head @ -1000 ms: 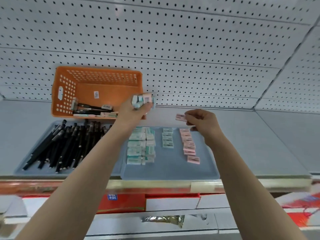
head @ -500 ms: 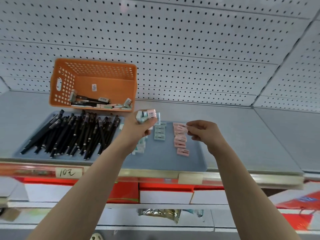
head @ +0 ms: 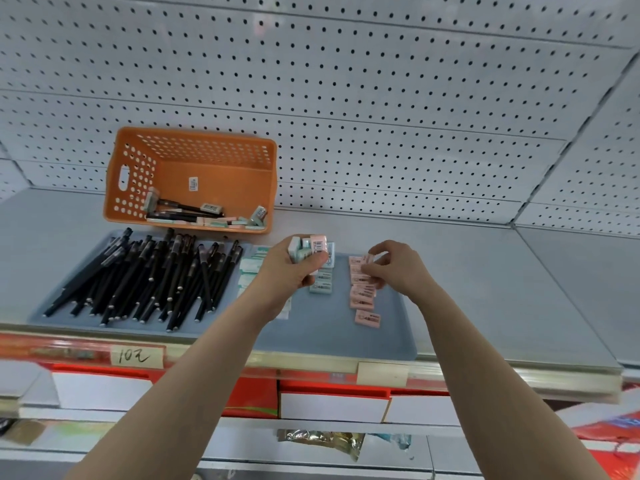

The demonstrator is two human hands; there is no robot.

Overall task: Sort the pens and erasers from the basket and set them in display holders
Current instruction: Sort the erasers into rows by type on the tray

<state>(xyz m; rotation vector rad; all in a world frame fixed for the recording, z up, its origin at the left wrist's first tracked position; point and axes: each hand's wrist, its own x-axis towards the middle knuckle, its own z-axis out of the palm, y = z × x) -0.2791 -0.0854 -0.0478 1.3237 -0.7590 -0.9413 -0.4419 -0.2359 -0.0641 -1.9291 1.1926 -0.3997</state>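
Two trays going here: we'd line up the pink eraser (head: 367, 260) pinched in our right hand (head: 394, 270) square atop the pink column (head: 362, 293), left hand (head: 292, 273) clutching a mixed eraser bunch (head: 310, 247). Big grey tray (head: 346, 341) holds eraser rows, pen tray (head: 86, 326) black pens (head: 156, 282), orange basket (head: 221, 181) a few leftovers.

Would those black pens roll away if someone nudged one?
Likely somewhat: the black pens look slim and round. But they lie crossed in a heap, which probably stops them. They look straight, so probably stiff.
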